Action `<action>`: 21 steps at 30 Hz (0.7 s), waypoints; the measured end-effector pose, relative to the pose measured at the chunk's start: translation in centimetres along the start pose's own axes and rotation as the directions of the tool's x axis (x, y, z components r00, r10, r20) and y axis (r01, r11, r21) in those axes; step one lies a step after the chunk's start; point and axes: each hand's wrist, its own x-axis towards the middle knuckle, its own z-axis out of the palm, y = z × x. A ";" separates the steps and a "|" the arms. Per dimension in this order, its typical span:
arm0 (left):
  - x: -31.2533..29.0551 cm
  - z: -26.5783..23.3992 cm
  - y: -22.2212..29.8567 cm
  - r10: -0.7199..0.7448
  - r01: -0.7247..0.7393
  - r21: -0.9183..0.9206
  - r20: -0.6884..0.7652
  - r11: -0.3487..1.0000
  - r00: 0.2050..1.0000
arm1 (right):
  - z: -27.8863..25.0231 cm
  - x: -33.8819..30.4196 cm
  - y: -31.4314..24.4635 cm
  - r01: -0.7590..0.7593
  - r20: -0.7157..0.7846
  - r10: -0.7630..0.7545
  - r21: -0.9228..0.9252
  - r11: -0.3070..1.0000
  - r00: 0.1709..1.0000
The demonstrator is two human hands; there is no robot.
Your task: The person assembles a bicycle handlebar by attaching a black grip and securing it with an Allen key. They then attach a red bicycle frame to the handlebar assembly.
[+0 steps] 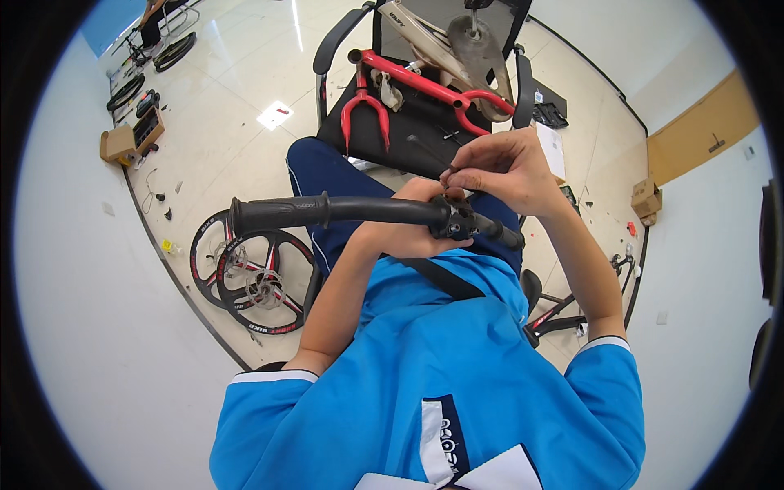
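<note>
- Currently the black tubular handlebar with a rubber grip on its left end (343,211) lies crosswise above the person's lap, well clear of the floor.
- Risk, judged: the bar is carried at one spot only, near its right end, so the long left part could swing or dip if that grasp loosens.
- Risk, judged: the thin dark tool (431,152) is pinched at one end only; it could slip out of the small black clamp fitting on the bar (457,220) and fall to the pale tiled floor (237,90).
- Left hand (412,229): closed around the bar just left of the clamp, fingers wrapped under it, bearing the weight.
- Right hand (502,167): fingers drawn together in a pinch on the tool's near end, directly above the clamp; whether the tool tip is seated I cannot tell.
- Beyond the knees, a black office chair (425,122) carries a red bicycle frame and fork (408,82).
- Two black spoked wheels (249,278) lean by the wall at left.
</note>
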 end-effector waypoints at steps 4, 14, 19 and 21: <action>-0.5 0.2 0.5 0.027 -0.028 -0.013 -0.092 1.000 0.995 | 0.3 -0.1 -0.3 0.030 0.035 -0.028 -0.071 0.997 0.999; -0.3 0.5 -0.7 0.111 -0.112 -0.002 -0.063 0.994 0.992 | 0.3 -0.6 -0.5 0.120 0.027 -0.117 -0.174 0.977 0.993; 0.1 0.0 0.0 -0.013 0.012 0.033 0.057 0.999 0.998 | 0.1 -0.3 -0.8 0.396 0.147 -0.368 -0.394 0.830 0.918; 0.0 0.5 -0.4 0.015 -0.015 -0.041 -0.002 0.999 1.000 | 0.2 -0.1 -1.1 0.419 0.183 -0.376 -0.406 0.812 0.908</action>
